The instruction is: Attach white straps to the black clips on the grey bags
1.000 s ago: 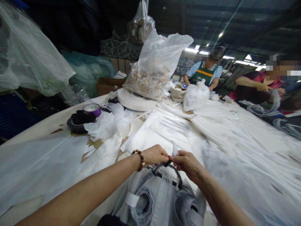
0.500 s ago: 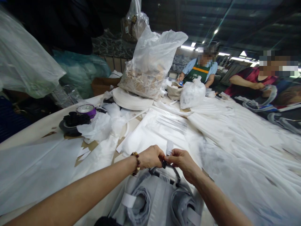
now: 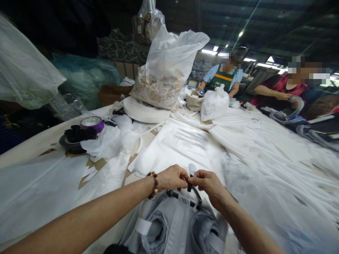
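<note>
head view: left hand (image 3: 172,177) and right hand (image 3: 205,181) both pinch a small white tag (image 3: 191,168) over the grey fabric bag (image 3: 177,225); fastening step, needs a steady pinch.

A dim hall with ceiling strip lights (image 3: 209,52) over a long white-covered table (image 3: 39,183).

A long work table (image 3: 39,143) lies buried under white fabric sheets (image 3: 265,155), with a printed white bag (image 3: 182,144), a purple tape roll (image 3: 92,122), a flat white coil of webbing (image 3: 144,112), a bulging clear plastic sack (image 3: 166,74) and a folded grey garment (image 3: 174,225).
</note>
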`<state>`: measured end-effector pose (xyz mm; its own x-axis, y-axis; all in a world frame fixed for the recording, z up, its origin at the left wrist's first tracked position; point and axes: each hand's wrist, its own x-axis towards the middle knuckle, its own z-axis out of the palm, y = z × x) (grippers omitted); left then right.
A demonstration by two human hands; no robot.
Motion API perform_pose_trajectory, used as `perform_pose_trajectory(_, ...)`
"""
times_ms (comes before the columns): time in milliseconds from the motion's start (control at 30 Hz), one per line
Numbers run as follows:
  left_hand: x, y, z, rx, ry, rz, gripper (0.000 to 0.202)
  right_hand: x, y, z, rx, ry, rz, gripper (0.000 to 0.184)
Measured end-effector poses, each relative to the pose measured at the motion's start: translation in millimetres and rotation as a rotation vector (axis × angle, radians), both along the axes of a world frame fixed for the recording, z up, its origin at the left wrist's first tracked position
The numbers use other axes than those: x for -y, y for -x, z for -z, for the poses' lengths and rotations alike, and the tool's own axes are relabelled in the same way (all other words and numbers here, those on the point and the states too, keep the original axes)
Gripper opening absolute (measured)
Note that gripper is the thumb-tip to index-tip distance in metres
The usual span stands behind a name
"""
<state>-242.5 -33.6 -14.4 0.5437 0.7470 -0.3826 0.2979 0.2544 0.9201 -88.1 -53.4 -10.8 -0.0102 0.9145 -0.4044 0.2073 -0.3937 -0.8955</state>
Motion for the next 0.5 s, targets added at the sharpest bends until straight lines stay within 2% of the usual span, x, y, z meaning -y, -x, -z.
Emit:
perform_pose_trajectory(267, 0, -5, -15.0, 0.057, 0.062, 0.004, 0.009, 2, 1, -4.4, -0.118, 0.019, 0.107, 0.033)
perform_pose_trajectory(500, -4, -5, -12.1, 0.029, 0.113, 0.014, 0.013, 3, 1, -4.1, -0.21, 0.031, 0.156, 0.035)
